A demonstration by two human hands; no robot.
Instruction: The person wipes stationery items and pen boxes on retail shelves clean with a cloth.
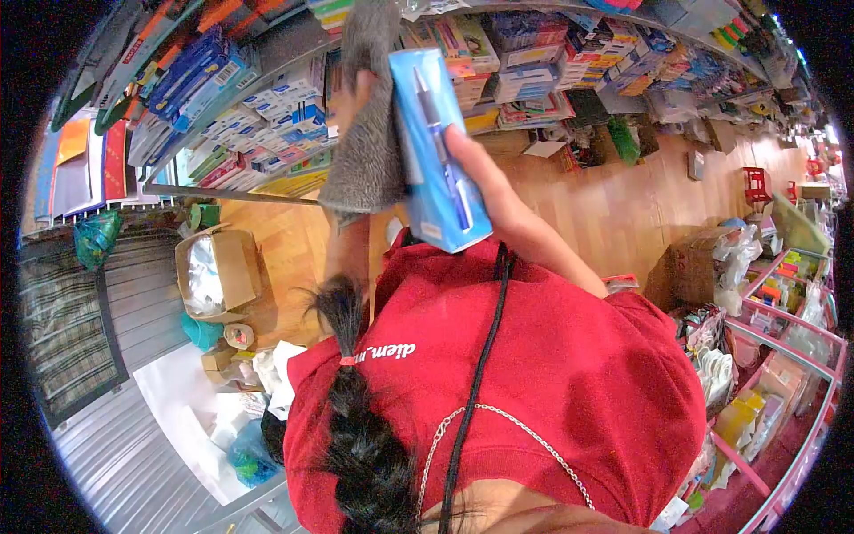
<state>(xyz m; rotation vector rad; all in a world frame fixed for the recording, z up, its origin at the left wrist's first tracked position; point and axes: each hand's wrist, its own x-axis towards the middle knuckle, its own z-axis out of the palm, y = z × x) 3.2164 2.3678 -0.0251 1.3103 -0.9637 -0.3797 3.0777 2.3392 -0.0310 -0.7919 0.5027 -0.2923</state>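
My right hand (487, 182) grips a blue pen box (425, 169) upright in front of my chest, its thumb lying along the side. A pen is pictured on the front of the box. Just left of it, a grey cloth (366, 165) hangs from my left hand (356, 96), close beside the box's edge. The cloth covers most of that hand's fingers, and the part showing is blurred.
Shelves of stacked boxes (285, 111) line the far side. An open carton (240, 271) stands on the wooden floor (587, 209) to the left. At right are a cardboard box (692, 267), a red stool (756, 185) and a pink-framed display case (783, 331).
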